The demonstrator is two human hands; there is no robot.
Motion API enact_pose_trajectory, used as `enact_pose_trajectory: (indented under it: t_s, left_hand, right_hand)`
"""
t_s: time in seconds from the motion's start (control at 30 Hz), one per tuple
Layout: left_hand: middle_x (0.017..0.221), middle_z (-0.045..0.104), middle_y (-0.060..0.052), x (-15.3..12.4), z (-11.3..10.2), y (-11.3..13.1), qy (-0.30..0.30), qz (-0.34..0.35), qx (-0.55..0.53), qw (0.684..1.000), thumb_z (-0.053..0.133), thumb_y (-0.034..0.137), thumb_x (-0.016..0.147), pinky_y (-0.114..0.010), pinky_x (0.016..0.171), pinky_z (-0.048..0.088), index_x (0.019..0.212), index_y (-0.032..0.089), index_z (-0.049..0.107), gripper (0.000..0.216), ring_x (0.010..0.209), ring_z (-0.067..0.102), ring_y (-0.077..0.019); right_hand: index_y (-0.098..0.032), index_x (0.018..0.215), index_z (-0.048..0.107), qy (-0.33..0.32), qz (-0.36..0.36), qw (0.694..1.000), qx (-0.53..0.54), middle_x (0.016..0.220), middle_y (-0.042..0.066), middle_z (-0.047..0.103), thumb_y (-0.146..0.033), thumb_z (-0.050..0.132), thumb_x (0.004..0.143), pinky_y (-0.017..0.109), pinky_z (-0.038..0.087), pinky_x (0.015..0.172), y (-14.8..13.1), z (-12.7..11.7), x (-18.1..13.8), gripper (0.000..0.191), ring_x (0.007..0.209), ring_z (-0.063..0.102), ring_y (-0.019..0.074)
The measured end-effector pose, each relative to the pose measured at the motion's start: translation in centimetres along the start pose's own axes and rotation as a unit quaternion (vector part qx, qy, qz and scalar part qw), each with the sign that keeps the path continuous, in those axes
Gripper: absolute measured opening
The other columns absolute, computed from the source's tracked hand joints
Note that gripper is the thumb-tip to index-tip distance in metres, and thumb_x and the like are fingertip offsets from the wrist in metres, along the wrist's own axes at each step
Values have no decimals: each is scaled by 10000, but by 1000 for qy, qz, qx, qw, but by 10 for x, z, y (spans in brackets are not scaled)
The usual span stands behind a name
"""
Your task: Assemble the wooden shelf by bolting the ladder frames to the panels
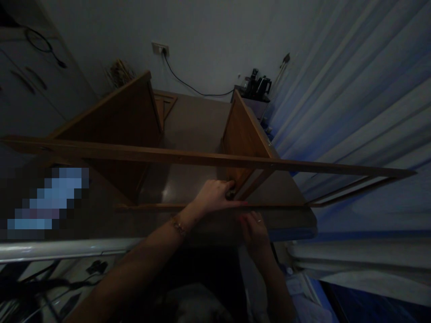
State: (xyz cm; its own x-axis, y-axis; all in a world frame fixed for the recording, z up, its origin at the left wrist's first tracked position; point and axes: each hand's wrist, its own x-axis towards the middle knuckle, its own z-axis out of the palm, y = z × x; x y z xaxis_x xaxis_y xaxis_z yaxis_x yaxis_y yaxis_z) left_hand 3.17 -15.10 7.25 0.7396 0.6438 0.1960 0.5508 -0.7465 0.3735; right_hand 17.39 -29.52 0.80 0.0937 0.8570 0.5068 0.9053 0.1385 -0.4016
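A long wooden frame (202, 157) lies across the table, with two wooden boards standing behind it: a left panel (124, 110) and a right panel (244, 132). My left hand (213, 196) reaches over the lower rail (161, 207), fingers curled by the foot of the right panel and thumb along the rail. Something small and dark shows at its fingertips, too dim to name. Just in front of that rail, below the joint, my right hand (256, 231) has its fingers bent and drawn together. Whatever they pinch, if anything, is hidden.
A table (191, 119) carries the frame. At the back right stand a black kettle (263, 86) and a small cabinet. A cable (188, 85) runs from the wall socket (160, 48). White curtains (353, 103) hang at right; a pale metal bar (67, 249) crosses lower left.
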Motion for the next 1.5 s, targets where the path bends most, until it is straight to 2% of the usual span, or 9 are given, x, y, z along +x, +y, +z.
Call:
enact_pose_trajectory:
  t_s: [0.17, 0.3, 0.5, 0.93, 1.23, 1.5]
  left_hand:
    - [833, 731, -80, -1, -1, 1, -1, -3, -9, 1000, 285, 850, 713, -273, 574, 374, 918, 178, 620, 778, 750, 697, -233]
    - [810, 729, -69, -2, -1, 2, -5, -5, -19, 1000, 317, 849, 704, -264, 560, 358, 904, 183, 627, 761, 719, 689, -213]
    - [793, 727, -59, -6, -4, 4, -9, -9, -25, 1000, 319, 850, 705, -267, 559, 353, 900, 197, 634, 751, 717, 686, -221]
    - [778, 726, -57, -25, -2, 19, -17, -2, -24, 1000, 331, 839, 715, -271, 559, 347, 886, 197, 646, 735, 700, 675, -213]
    - [819, 726, -58, -29, -7, 22, -12, 10, -46, 999, 394, 808, 722, -276, 592, 384, 923, 193, 654, 698, 727, 673, -200]
    - [817, 714, -64, -32, -5, 24, -22, 5, -73, 997, 400, 825, 700, -274, 637, 413, 925, 196, 644, 711, 772, 669, -211]
  right_hand:
    - [-212, 857, 585, -15, 7, 999, -28, 803, 40, 602, -282, 383, 986, 344, 392, 802, -3, -4, -1, 250, 786, 520, 192]
    - [-206, 836, 591, -19, -34, 998, -45, 769, 36, 600, -294, 352, 999, 324, 366, 771, -4, -5, 1, 302, 757, 514, 182]
    - [-199, 777, 597, -18, -52, 996, -75, 752, 39, 587, -271, 399, 986, 302, 337, 739, -11, -6, 1, 297, 760, 485, 182]
    - [-227, 844, 642, -59, -83, 988, -115, 770, 33, 595, -249, 453, 966, 320, 297, 756, -20, -15, -10, 226, 773, 464, 190]
    - [-208, 849, 624, -28, -76, 991, -107, 732, 33, 589, -237, 407, 981, 314, 307, 716, -28, -19, -15, 256, 737, 469, 186]
    - [-200, 844, 580, 10, -56, 997, -57, 722, 29, 617, -214, 375, 987, 300, 344, 690, -30, -19, -24, 250, 702, 510, 166]
